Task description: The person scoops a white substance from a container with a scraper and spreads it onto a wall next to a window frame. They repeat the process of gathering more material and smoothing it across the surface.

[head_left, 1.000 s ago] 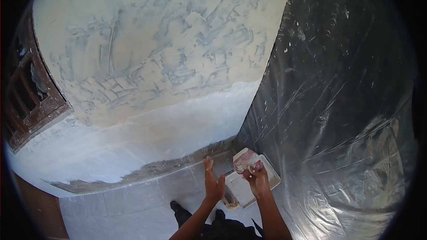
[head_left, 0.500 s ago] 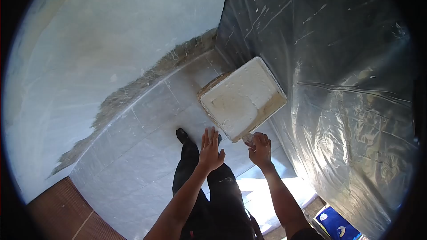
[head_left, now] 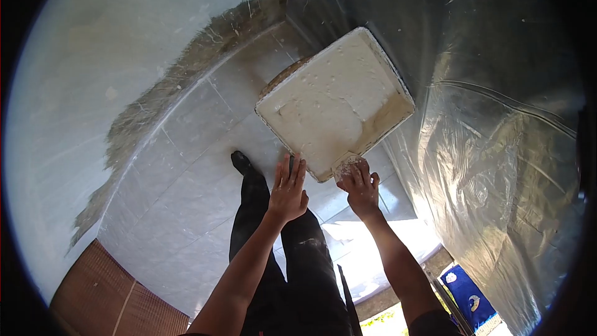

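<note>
Two hands meet the near corner of a tray (head_left: 384, 119) on the tiled floor (head_left: 193, 193); the right hand (head_left: 360, 190) has its fingers bent closely around a pale flat tool (head_left: 343, 165), which overlaps the tray's near-right edge in view, contact uncertain; the left hand (head_left: 286, 196) has nearly straight fingers, thumb apart, nothing visibly held, close to the near-left edge; the tool is probably light, thin and fairly stiff, its smeared surface likely slippery, best taken by its broad rear part, front edge free; the tray, bearing soft white paste (head_left: 329, 93), is probably heavy, best lifted by opposite rims; its right corner lies near the plastic sheet (head_left: 485, 168), limiting movement there; more floor extends beyond the near-left edge, toward the wall (head_left: 93, 74).
</note>
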Available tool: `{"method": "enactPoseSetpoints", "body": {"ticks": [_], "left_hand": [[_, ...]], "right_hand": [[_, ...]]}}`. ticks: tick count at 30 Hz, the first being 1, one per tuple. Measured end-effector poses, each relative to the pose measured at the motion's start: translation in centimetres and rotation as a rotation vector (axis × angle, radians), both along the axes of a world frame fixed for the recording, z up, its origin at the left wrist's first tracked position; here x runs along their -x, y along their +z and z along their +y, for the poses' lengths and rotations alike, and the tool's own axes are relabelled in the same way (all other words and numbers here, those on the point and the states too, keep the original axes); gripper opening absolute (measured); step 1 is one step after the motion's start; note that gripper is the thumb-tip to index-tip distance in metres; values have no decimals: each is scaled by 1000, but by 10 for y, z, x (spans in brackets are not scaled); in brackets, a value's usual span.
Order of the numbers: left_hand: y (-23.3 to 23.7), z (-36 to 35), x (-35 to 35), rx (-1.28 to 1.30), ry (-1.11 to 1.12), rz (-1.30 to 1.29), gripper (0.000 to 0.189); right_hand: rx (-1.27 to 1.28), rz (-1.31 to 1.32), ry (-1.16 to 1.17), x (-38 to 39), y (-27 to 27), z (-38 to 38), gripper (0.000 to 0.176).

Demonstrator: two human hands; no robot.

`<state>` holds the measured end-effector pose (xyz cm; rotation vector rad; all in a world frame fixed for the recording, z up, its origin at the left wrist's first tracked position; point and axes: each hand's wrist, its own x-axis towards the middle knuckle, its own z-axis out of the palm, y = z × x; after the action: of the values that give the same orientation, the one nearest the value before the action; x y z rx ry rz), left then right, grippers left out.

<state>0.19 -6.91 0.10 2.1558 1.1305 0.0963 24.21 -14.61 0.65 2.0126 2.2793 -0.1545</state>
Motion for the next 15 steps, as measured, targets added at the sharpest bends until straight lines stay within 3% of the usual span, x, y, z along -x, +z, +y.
{"method": "enactPoseSetpoints", "body": {"ticks": [8, 10, 12, 14, 15], "left_hand": [[-4, 6, 11, -21, -67, 42, 88], [-5, 9, 13, -32, -96, 34, 88], [-7, 10, 14, -36, -98, 30, 87], [-7, 9, 16, -33, -101, 33, 87], [-7, 10, 16, -26, -103, 36, 86]], "right_hand": [[196, -28, -65, 2, 19, -36, 27], [72, 3, -113, 4, 30, -36, 19], [65, 311, -434, 7, 49, -25, 24], [18, 426, -536, 10, 58, -7, 25], [20, 741, -853, 12, 58, 0, 25]]}}
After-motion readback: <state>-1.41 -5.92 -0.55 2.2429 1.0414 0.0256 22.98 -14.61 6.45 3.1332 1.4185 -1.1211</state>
